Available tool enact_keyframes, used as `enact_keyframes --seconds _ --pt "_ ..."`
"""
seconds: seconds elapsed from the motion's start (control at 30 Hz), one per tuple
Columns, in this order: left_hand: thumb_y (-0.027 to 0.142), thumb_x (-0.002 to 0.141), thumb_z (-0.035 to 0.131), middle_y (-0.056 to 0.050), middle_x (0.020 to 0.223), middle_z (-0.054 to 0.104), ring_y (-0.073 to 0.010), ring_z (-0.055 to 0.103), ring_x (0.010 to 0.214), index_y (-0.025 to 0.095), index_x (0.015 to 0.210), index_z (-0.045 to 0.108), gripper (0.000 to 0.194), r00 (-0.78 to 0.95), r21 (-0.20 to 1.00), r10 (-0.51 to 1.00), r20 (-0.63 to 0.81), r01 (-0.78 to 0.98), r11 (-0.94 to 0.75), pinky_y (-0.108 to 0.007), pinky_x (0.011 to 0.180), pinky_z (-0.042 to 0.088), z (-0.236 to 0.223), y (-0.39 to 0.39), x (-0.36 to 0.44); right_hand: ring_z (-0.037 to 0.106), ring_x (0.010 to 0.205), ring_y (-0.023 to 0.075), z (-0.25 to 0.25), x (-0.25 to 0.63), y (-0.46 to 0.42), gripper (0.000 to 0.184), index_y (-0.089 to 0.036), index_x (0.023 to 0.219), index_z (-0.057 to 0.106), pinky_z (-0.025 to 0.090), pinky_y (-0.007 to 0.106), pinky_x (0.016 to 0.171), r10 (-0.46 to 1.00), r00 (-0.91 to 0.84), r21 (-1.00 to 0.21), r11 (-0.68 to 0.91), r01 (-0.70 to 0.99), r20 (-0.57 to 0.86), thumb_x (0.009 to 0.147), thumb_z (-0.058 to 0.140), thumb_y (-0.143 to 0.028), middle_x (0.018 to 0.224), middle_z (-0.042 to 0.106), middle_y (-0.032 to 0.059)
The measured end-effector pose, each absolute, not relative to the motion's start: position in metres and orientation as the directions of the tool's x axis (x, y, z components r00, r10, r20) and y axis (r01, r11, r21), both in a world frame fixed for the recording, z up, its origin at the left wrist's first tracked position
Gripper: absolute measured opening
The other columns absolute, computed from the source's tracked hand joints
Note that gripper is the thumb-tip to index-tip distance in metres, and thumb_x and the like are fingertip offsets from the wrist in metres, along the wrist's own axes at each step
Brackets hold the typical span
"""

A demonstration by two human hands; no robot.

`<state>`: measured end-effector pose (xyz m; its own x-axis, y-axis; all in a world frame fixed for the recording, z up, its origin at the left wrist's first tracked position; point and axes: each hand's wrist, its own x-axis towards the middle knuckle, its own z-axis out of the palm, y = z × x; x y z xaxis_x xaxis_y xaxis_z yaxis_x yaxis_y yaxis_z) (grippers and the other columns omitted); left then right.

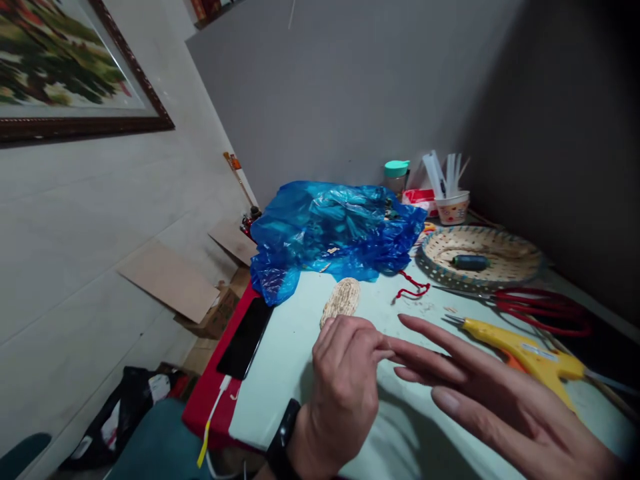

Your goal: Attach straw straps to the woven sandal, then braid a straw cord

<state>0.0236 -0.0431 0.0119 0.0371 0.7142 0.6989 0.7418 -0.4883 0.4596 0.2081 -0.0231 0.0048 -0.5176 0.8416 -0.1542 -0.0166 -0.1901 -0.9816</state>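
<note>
My left hand, with a black band at the wrist, hovers over the pale green table top; its fingers are curled and pinch a fingertip of my right hand. My right hand is stretched out flat with fingers apart, holding nothing. Just beyond my left hand lies a small oval woven straw piece. A yellow glue gun rests to the right of my right hand.
A crumpled blue plastic bag fills the back of the table. A round woven tray, red-handled scissors, a cup of sticks and a red cord lie right. A black phone charges at the left edge.
</note>
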Motion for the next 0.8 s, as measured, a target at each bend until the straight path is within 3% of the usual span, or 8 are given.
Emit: enact_keyframes --seconds 0.23,0.37,0.43,0.5,0.6,0.67,0.8 --pt "-0.001 0.086 0.058 -0.001 0.077 0.064 -0.0130 0.061 0.072 0.019 0.086 0.062 0.021 -0.058 0.553 0.683 0.728 0.639 -0.535 -0.025 0.067 0.051 0.005 -0.054 0.016 0.053 0.126 0.0333 0.023 0.200 -0.011 0.057 -0.026 0.140 0.051 0.046 0.051 0.104 0.827 -0.557 -0.972 -0.188 -0.139 -0.080 0.088 0.066 -0.044 0.140 0.055 0.0145" --pt "-0.001 0.083 0.062 0.001 0.080 0.069 -0.0088 0.060 0.055 0.021 0.087 0.070 0.024 -0.152 0.670 0.714 0.684 0.517 -0.532 -0.019 0.049 0.048 0.006 -0.058 0.012 0.060 0.118 0.0283 0.031 0.195 -0.014 0.037 -0.025 0.121 0.066 0.050 0.041 0.101 0.815 -0.578 -0.980 -0.148 -0.130 -0.046 0.088 0.067 -0.042 0.126 0.065 0.0101" --pt "0.001 0.084 0.061 0.002 0.080 0.070 -0.0089 0.061 0.055 0.022 0.088 0.072 0.024 -0.191 0.695 0.721 0.666 0.511 -0.506 -0.020 0.052 0.051 0.008 -0.060 0.013 0.063 0.111 0.0265 0.031 0.195 -0.016 0.031 -0.026 0.116 0.068 0.052 0.038 0.097 0.803 -0.595 -0.990 -0.099 -0.098 -0.021 0.089 0.065 -0.042 0.118 0.068 0.0079" --pt "0.002 0.086 0.059 0.001 0.082 0.072 -0.0101 0.064 0.062 0.022 0.093 0.072 0.025 -0.202 0.690 0.720 0.664 0.537 -0.486 -0.022 0.062 0.055 0.011 -0.060 0.015 0.064 0.107 0.0258 0.028 0.197 -0.019 0.030 -0.029 0.116 0.069 0.053 0.039 0.095 0.798 -0.603 -0.997 -0.048 -0.055 -0.006 0.090 0.063 -0.044 0.115 0.069 0.0059" --pt "0.002 0.085 0.061 -0.001 0.090 0.073 -0.0141 0.068 0.080 0.021 0.099 0.071 0.026 -0.136 0.613 0.683 0.718 0.587 -0.528 -0.024 0.074 0.056 0.013 -0.059 0.020 0.058 0.118 0.0275 0.020 0.202 -0.027 0.033 -0.036 0.122 0.066 0.046 0.043 0.104 0.817 -0.577 -0.999 0.009 0.037 -0.014 0.091 0.062 -0.046 0.127 0.064 0.0031" --pt "-0.002 0.081 0.064 -0.002 0.088 0.072 -0.0153 0.068 0.081 0.020 0.099 0.072 0.030 -0.080 0.546 0.635 0.768 0.600 -0.585 -0.025 0.072 0.056 0.012 -0.059 0.024 0.052 0.125 0.0291 0.017 0.206 -0.033 0.037 -0.038 0.127 0.064 0.043 0.045 0.107 0.829 -0.559 -0.998 0.011 0.065 -0.028 0.090 0.063 -0.046 0.135 0.059 0.0028" --pt "-0.008 0.075 0.065 -0.001 0.081 0.070 -0.0139 0.065 0.069 0.022 0.099 0.074 0.039 -0.088 0.527 0.592 0.801 0.573 -0.628 -0.023 0.058 0.053 0.008 -0.061 0.024 0.062 0.114 0.0273 0.024 0.207 -0.043 0.041 -0.034 0.130 0.063 0.052 0.038 0.096 0.777 -0.629 -0.994 -0.083 -0.069 -0.021 0.090 0.063 -0.043 0.131 0.063 0.0054"
